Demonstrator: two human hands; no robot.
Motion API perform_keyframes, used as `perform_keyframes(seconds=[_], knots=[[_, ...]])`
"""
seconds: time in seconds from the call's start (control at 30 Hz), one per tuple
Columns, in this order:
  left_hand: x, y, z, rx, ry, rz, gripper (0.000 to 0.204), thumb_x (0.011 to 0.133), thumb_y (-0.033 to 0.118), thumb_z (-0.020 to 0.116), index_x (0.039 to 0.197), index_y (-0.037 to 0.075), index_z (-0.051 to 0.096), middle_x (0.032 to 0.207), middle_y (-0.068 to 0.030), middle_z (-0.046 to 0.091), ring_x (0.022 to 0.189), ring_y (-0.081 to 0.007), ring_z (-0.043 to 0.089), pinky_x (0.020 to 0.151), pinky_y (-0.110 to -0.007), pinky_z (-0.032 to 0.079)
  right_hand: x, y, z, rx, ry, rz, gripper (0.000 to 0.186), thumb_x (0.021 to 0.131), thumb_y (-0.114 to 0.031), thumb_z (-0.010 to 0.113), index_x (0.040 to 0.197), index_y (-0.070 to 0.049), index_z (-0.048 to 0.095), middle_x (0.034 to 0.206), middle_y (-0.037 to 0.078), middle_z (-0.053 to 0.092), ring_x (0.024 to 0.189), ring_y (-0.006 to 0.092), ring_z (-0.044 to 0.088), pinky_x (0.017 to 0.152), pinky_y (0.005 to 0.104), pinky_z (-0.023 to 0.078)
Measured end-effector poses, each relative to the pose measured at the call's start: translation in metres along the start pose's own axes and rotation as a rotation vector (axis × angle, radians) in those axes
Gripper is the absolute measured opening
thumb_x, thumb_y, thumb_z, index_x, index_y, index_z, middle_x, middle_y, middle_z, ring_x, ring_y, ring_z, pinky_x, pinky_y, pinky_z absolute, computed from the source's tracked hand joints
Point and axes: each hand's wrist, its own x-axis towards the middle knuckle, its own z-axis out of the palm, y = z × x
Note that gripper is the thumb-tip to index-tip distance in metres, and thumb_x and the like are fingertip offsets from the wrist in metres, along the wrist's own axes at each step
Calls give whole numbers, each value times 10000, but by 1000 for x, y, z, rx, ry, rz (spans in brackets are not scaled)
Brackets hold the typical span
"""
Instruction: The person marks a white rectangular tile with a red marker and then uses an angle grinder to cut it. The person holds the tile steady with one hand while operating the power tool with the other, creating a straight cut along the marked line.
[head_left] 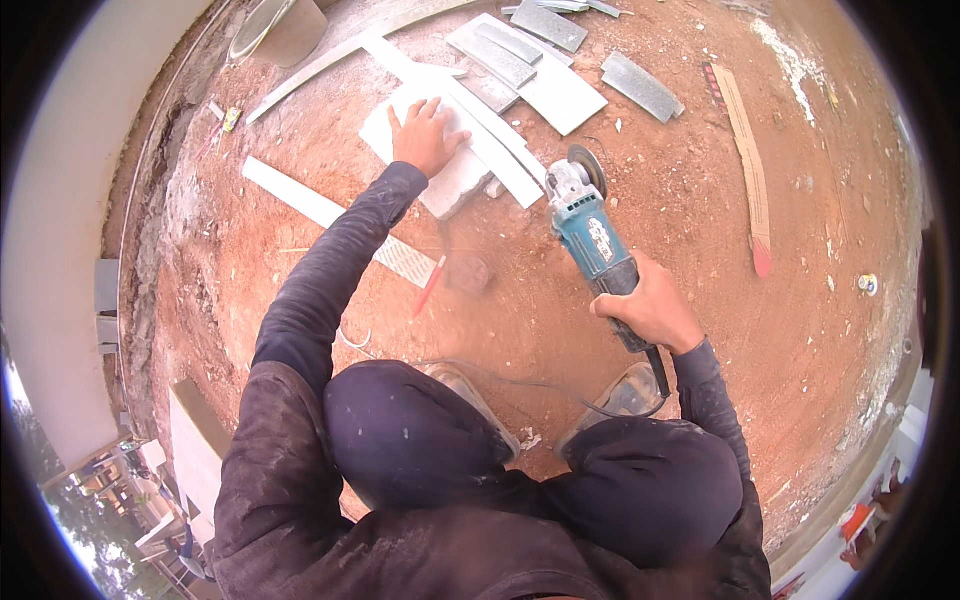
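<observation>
My left hand point(430, 138) lies with fingers spread on a white tile point(377, 132), which rests on a pale block point(455, 192). Along the tile's right side runs a narrow white strip point(512, 172), slightly apart from it at the near end. My right hand point(652, 308) is wrapped round the rear body of a teal and black angle grinder point(597, 238). The grinder's disc point(588, 170) is just right of the strip's near end, above the dirt; whether it spins I cannot tell. A black cord point(655, 368) leads from the grinder toward my feet.
Grey and white tile pieces point(640, 87) lie at the far side. A long white strip point(290, 190) and a red pencil-like stick point(430, 288) lie left of centre. A bucket point(280, 32) stands far left, a brown strip point(745, 160) lies right. The cord crosses before my knees.
</observation>
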Motion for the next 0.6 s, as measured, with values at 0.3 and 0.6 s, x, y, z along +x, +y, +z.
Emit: perform_keyframes(seconds=[0.3,0.6], knots=[[-8,34,7,-106,-63,425,767,903,626,530,1393,37,498,1503,-184,400,1422,-325,345,1193,-551,189,-19,-20,-38,232,217,203,337,702,-185,738,936,19,605,759,57,621,660,144,592,622,301,472],[72,40,-1,-224,-395,668,355,834,321,662,1110,98,689,1223,-110,604,1225,-280,541,1010,-481,436,-57,-48,-66,256,424,313,321,701,-174,737,948,-2,625,777,53,627,670,146,597,633,297,475]])
